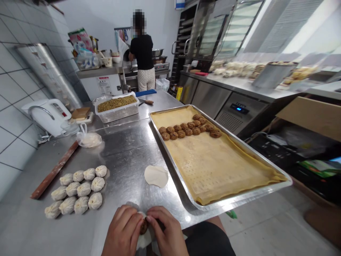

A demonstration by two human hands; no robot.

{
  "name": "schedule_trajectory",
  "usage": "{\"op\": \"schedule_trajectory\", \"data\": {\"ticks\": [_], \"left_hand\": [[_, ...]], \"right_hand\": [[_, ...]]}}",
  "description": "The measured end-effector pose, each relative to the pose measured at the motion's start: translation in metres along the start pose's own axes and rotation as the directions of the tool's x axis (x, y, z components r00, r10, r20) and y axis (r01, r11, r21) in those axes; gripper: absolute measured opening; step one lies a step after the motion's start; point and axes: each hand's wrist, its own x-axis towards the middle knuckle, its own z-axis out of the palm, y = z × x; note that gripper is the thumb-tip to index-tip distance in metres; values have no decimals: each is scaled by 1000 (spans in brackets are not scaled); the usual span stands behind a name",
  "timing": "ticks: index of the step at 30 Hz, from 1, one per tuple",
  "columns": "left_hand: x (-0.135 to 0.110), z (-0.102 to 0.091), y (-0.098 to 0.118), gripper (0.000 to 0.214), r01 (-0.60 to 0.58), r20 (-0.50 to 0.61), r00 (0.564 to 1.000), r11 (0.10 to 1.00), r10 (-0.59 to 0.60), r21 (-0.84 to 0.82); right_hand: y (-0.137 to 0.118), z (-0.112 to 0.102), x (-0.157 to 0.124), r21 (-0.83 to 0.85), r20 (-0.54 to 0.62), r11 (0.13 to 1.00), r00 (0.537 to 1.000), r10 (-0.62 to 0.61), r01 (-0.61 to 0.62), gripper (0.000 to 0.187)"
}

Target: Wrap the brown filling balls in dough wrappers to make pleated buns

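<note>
Both my hands meet at the near edge of the steel table. My left hand (124, 231) and my right hand (166, 233) are closed round a white dough wrapper (144, 240) with a brown filling ball (144, 226) in it. A flat round dough disc (156, 175) lies just beyond them. Several pleated white buns (77, 190) sit in rows to the left. To the right, a metal tray (239, 197) lined with a yellow perforated mat holds several brown filling balls (189, 128) at its far end.
A wooden rolling stick (54, 170), a tied plastic bag (88, 139), a white kettle (48, 115) and a tub of green grains (117, 106) stand further back on the table. Another person (142, 57) works at the far counter, back turned. Ovens and a steel counter run along the right.
</note>
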Motion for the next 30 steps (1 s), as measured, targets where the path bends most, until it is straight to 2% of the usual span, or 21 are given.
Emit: {"op": "schedule_trajectory", "data": {"ticks": [2,4,7,9,11,13,15,16,19,22,25,27,28,30], "left_hand": [[1,-1,-1,21,27,40,999,999,-26,-29],[1,-3,-3,25,47,96,994,998,-43,-43],[0,-6,-6,28,24,147,989,999,-19,-27],[0,-5,-6,24,-11,124,992,1000,14,-21],[0,-3,-4,23,-45,64,997,999,45,-10],[1,-1,-2,23,-61,33,998,998,61,1],[3,-2,-1,23,-65,48,997,998,64,14],[5,-3,0,23,-75,69,995,997,73,25],[8,-8,0,26,-98,125,988,994,91,52],[8,-8,1,24,-113,95,990,992,106,63],[7,-5,2,24,-134,50,990,988,130,77],[5,-4,1,23,-105,76,992,992,100,67],[5,-5,1,22,-97,102,991,993,90,63],[4,-7,-1,24,-102,138,986,992,92,69]], "right_hand": [[-6,2,2,26,-27,999,999,41,-40,30],[-7,5,0,39,-34,999,999,19,-18,30],[2,7,-8,-23,9,990,990,-141,141,22],[10,6,-13,-97,4,972,976,-217,216,23],[14,4,-14,-126,-33,976,982,-185,179,19],[12,4,-11,-98,-77,992,993,-89,82,17],[7,6,-7,-49,-89,999,996,-29,25,21],[5,8,-7,-37,-82,999,996,-37,34,21],[7,10,-10,-76,-23,980,982,-189,186,23],[16,9,-15,-170,-45,941,951,-304,293,28],[15,8,-13,-172,-120,968,972,-203,181,15],[11,9,-11,-114,-114,988,986,-119,106,18],[9,10,-10,-95,-94,990,989,-115,107,19],[9,12,-11,-100,-44,977,980,-195,190,22]]}}
